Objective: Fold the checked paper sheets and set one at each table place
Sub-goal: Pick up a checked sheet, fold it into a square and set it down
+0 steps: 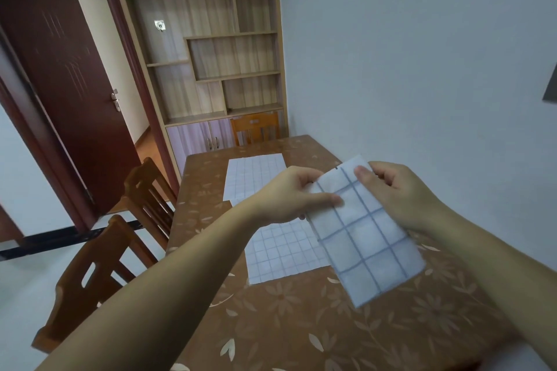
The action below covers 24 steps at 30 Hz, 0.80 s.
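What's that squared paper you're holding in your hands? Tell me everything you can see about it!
The folded sheet is white, thin paper with blue lines making big squares. Folded into a long strip two squares wide, it slants down toward the right. Both hands pinch its far end: the left hand and the right hand, thumbs on top. It hangs over the brown flowered table; only the hands seem to touch it.
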### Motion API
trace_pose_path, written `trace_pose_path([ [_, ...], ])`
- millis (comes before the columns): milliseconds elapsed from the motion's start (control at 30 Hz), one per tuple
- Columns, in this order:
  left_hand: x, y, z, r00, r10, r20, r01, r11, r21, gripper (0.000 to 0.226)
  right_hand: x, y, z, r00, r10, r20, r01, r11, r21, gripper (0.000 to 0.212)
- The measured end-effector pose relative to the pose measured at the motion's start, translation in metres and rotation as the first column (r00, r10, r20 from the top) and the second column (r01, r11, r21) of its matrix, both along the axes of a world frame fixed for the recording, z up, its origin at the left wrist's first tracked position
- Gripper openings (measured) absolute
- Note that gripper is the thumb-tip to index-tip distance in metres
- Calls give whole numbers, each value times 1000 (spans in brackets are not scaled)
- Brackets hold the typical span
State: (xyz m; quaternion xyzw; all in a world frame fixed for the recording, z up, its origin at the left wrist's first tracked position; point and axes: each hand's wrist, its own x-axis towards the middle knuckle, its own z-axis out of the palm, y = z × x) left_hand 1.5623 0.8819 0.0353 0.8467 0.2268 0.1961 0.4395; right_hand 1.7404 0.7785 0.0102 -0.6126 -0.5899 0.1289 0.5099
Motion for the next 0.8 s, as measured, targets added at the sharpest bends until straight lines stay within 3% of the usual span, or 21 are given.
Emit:
trace_pose_path([
  [100, 3, -1, 0, 993, 21, 115, -10, 996, -93, 4, 0, 2, 1, 995, -94, 21, 91, 990, 110, 49],
  [200, 9, -4, -7, 940, 96, 328, 44, 919, -393, 18, 1, 4, 1, 976, -217, -29, 218, 953, 209, 49],
  [267, 14, -8, -14, 931, 102, 351, 86, 871, -483, 28, 1, 5, 1, 953, -304, -20, 298, 919, 259, 52],
  [400, 25, -18, -24, 957, 107, 269, -5, 935, -354, 11, 3, 5, 0, 910, -414, -31, 403, 860, 312, 52],
  [567, 31, -16, -24, 914, 231, 334, -115, 937, -331, 16, 1, -1, -2, 935, -317, -159, 347, 907, 238, 54],
  [700, 34, -13, -22, 823, 373, 429, -187, 890, -416, 18, -6, -3, -19, 966, -254, -54, 259, 957, 130, 52],
  [800, 34, -10, -25, 784, 448, 429, -311, 882, -353, 22, -9, -3, -25, 959, -283, -29, 284, 949, 138, 54],
])
